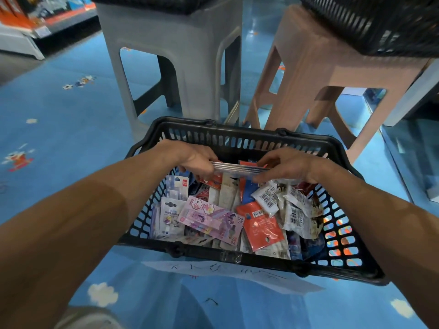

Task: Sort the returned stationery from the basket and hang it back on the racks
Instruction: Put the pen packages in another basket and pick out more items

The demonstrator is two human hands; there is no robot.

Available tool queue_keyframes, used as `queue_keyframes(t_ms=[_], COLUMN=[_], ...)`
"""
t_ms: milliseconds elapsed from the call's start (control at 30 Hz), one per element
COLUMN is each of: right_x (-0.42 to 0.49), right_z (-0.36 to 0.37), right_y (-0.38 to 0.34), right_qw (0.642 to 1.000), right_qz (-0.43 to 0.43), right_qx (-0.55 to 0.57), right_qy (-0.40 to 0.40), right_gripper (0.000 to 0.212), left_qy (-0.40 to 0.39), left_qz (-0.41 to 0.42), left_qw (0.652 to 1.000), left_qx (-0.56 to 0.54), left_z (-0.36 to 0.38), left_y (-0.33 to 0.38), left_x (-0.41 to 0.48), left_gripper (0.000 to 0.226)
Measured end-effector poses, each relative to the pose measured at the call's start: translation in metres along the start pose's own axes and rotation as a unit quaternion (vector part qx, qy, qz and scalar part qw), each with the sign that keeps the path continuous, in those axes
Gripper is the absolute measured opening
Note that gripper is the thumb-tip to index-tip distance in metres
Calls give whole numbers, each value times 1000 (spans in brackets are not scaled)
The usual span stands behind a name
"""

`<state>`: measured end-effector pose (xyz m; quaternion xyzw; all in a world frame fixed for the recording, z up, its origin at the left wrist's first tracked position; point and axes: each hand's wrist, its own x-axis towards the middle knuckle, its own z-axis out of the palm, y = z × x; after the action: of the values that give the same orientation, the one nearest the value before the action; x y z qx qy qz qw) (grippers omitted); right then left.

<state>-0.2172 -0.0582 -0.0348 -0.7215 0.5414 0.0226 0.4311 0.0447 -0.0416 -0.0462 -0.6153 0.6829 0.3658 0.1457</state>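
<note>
A black plastic basket (237,136) sits on the blue floor, full of several packaged stationery items. Both hands reach into its far half and hold a thin stack of clear flat packets (237,167) edge-on. My left hand (194,160) grips the stack's left end. My right hand (287,166) pinches its right end. Below them lie a pink cartoon pack (211,220), a red packet (260,225), white barcode packets (282,200) and white carded items (169,217).
A grey plastic stool (180,55) and a pink stool (316,74) stand just behind the basket, each bearing a black basket (384,24) on top. A white handwritten paper (228,273) lies under the basket's near edge. A shelf base (23,41) is far left.
</note>
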Motion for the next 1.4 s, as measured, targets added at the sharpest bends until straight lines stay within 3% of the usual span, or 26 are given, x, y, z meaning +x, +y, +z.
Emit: queue_keyframes(t_ms=[67,167,267,467,600,700,867,1000,1100,1200,1300,1400], right_x=[-6,-9,-1,11,10,10,21,39,46,40,19,-16], right_z=[-11,-18,-9,0,6,9,31,44,36,30,34,22], right_y=[3,5,-1,-18,-25,-29,-45,-63,-67,-68,-75,-100], right_qw=[990,941,900,824,785,787,775,769,790,814,819,824], right_qz=[71,103,79,-19,-65,-61,-56,-100,-124,-94,-52,-42], right_qx=[114,297,389,530,586,589,618,619,592,567,566,557], right_qy=[44,126,178,198,193,174,121,127,106,82,81,97], right_gripper=[83,66,49,30,35,41,18,44,59,57,40,49], left_qy=[16,34,46,33,27,11,4,27,52,1,-53,-33], left_qz=[-4,-1,10,25,21,17,19,37,69,71,30,3], left_qw=[1000,997,995,990,974,966,950,919,879,851,872,914], left_qx=[-26,-63,-87,-133,-224,-256,-312,-391,-469,-520,-486,-404], left_z=[-3,-5,-2,3,3,5,9,8,0,-2,-2,-21], left_y=[-4,-6,-5,-10,-13,-6,0,11,16,17,23,42], left_x=[-2,-6,-3,2,1,4,9,21,22,8,-18,-56], left_gripper=[38,36,39,16,27,39,34,28,38,35,43,44])
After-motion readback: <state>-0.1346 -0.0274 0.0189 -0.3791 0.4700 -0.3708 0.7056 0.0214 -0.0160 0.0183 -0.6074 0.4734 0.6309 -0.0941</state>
